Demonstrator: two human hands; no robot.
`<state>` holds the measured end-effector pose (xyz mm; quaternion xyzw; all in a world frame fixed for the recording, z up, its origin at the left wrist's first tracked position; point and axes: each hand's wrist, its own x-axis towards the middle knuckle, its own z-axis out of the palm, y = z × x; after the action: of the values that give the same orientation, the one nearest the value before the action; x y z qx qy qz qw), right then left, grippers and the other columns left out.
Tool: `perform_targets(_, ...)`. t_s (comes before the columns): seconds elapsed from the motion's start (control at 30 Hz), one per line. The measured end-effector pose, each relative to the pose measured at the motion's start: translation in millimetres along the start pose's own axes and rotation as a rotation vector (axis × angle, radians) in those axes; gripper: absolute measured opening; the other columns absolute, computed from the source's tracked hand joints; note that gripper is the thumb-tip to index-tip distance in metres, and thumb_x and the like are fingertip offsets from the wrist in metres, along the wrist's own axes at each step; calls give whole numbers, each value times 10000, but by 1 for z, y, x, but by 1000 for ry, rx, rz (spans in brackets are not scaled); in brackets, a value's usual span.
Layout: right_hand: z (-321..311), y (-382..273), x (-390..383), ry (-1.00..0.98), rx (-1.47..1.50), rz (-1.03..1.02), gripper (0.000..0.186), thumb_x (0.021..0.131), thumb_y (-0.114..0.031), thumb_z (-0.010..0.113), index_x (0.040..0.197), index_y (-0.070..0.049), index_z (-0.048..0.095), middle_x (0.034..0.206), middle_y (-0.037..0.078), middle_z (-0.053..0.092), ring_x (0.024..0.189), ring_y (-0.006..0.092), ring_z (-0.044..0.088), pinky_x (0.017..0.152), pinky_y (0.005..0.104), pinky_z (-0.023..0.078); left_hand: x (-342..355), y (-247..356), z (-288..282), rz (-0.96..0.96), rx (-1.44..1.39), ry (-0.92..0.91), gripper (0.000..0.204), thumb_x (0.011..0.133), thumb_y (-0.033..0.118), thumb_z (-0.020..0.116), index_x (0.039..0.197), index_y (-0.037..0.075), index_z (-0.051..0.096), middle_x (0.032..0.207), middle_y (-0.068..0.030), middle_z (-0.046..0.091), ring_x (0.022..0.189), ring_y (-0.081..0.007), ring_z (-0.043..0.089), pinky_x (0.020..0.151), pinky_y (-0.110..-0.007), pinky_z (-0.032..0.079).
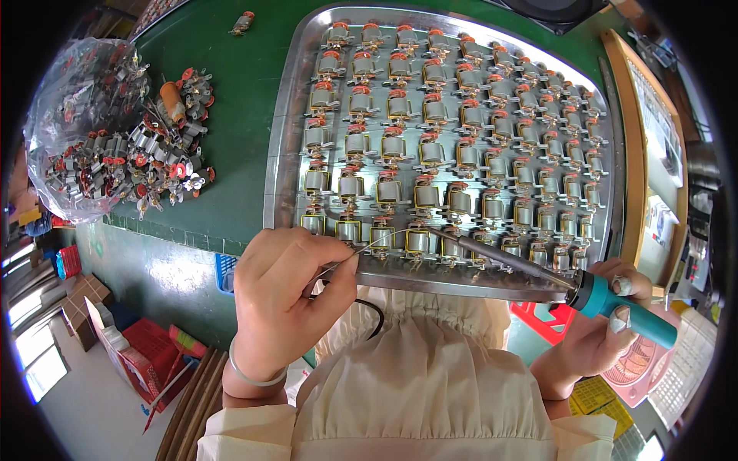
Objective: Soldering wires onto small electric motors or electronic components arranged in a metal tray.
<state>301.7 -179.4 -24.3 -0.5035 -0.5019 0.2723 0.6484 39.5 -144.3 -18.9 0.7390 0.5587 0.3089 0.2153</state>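
Note:
My left hand (284, 288) is closed in a pinch on a thin solder wire (374, 242) at the tray's near left corner. The wire arcs to the right, its end by the tip of a soldering iron. My right hand (588, 342) grips the soldering iron (644, 321) by its teal handle, white wraps on two fingertips. Its metal shaft slants left across the near rows, the tip close to a small wound coil part (417, 242) in the front row. Rows of such parts, grey with orange-red tops, stand in a shiny metal tray (283, 146).
Left of the tray, a clear plastic bag (54, 100) and a loose heap of similar parts (165, 146) lie on the green table (238, 92), with an orange cylinder (171, 100) on the heap. One lone part (243, 23) lies farther back. A wooden frame (626, 154) stands at the right.

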Motion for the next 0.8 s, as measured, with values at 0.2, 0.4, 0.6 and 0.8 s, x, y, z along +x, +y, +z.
perform_targets(0.2, 0, -2, 0, -2, 29, 10, 267, 735, -244, 503, 802, 4, 428, 666, 89, 400, 592, 181, 398, 548, 273, 341, 0, 1, -5, -17, -18, 13, 165, 550, -22, 624, 661, 63, 537, 526, -14, 465, 469, -173, 408, 458, -275, 318)
perform_targets(0.4, -3, -5, 1, 28, 113, -3, 278, 740, -272, 518, 806, -19, 422, 655, 77, 399, 582, 168, 374, 536, 278, 308, -3, -2, -17, -44, 25, 86, 142, 563, -14, 631, 652, 60, 548, 511, -6, 436, 458, -136, 366, 435, -256, 280)
perform_targets(0.6, 4, -7, -1, -123, 149, -7, 312, 728, -299, 569, 802, -32, 425, 650, 69, 400, 574, 165, 374, 530, 273, 316, -6, -8, -20, -130, 67, 53, 127, 572, -14, 626, 647, 58, 553, 528, -4, 462, 471, -118, 371, 434, -245, 283)
perform_targets(0.8, 18, -7, 0, -60, 41, 14, 311, 738, -296, 565, 815, -25, 435, 651, 68, 402, 573, 166, 386, 526, 262, 330, -5, -11, -16, -93, 23, 67, 137, 560, -16, 626, 644, 62, 551, 527, -2, 466, 464, -134, 381, 445, -252, 297)
